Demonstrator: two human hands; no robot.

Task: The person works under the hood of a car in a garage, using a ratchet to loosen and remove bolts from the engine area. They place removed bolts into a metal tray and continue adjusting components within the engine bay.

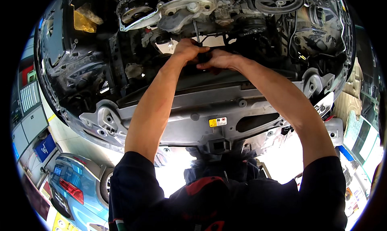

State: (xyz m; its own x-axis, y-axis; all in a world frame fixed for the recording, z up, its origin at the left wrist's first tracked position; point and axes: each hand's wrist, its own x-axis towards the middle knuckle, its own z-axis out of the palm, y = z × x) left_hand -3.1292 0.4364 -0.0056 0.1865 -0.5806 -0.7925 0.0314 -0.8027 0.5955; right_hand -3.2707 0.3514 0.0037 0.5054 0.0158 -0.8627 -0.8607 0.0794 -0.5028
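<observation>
Both my arms reach forward over the front panel into the open engine bay of a car. My left hand [188, 50] is closed around the lower part of a slim metal-shafted tool [196, 31], its thumb pointing right. The shaft rises from the hand to the underside of the engine's metal casing [177, 18]; its tip is hard to make out. Close beside it, my right hand [219, 60] is closed with curled fingers around something dark that I cannot make out. The fingers partly hide the tool's lower end.
The grey front panel [185, 110] with a yellow-and-white label [217, 122] spans the bay under my forearms. A round pulley [279, 0] sits at the far right of the engine. Some yellow material [84, 22] lies far left. A blue car [82, 192] stands at lower left.
</observation>
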